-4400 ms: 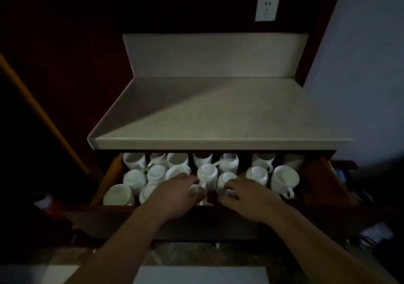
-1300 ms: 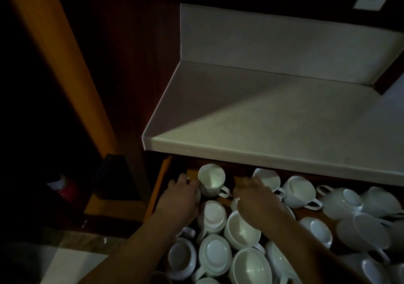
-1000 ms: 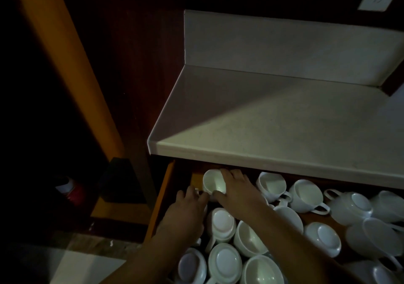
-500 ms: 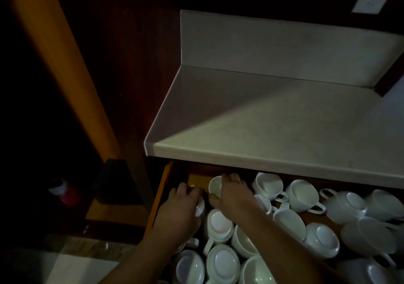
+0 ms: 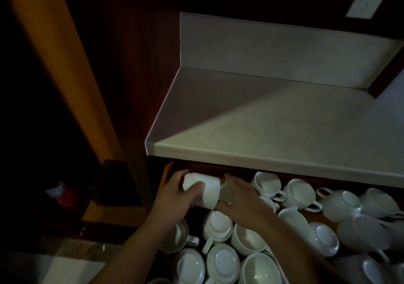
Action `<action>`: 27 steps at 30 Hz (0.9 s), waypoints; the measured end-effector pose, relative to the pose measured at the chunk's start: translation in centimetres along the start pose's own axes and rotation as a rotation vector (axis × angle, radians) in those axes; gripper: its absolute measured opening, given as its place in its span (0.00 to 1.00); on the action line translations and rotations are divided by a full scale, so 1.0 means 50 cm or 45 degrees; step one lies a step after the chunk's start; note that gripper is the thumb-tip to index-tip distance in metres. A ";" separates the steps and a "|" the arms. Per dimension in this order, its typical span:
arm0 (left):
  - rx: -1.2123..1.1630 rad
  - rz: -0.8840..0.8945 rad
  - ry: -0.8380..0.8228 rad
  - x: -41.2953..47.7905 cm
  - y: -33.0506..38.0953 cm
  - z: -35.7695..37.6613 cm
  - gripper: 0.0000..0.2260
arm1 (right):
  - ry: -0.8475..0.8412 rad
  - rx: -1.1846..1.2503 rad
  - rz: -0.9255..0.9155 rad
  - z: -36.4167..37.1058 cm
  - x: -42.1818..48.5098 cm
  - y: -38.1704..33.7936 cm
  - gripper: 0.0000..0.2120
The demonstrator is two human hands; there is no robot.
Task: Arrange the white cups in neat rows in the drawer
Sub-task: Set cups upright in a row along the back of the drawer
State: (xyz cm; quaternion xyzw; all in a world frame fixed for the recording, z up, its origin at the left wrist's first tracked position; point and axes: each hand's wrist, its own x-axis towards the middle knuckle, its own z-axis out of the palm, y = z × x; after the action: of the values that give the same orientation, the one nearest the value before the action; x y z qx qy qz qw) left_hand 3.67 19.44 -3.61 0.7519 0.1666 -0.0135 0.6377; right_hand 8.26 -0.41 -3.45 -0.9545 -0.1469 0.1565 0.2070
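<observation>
Gripping one white cup (image 5: 207, 190) tipped sideways in my left hand (image 5: 175, 198), I held it at the drawer (image 5: 165, 174) back-left corner, probably starting a row. My right hand (image 5: 240, 198), fingers straight, touched the neighbouring cup (image 5: 226, 193), likely clearing room.

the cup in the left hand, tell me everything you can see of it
The cup is white, glossy, ceramic-looking, with no handle showing. It is tipped on its side at the far left corner of the drawer, just below the countertop edge. The left hand grips it; the right hand is close beside it.
</observation>
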 end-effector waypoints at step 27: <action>1.415 0.482 -0.174 0.010 -0.016 -0.009 0.43 | 0.111 -0.318 -0.059 0.065 0.041 -0.107 0.29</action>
State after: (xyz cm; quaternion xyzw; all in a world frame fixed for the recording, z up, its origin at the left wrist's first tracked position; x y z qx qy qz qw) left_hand 3.83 20.07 -4.43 0.9873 -0.0438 -0.0331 0.1488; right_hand 7.79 6.11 -4.39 -0.9750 -0.1783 0.0907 0.0964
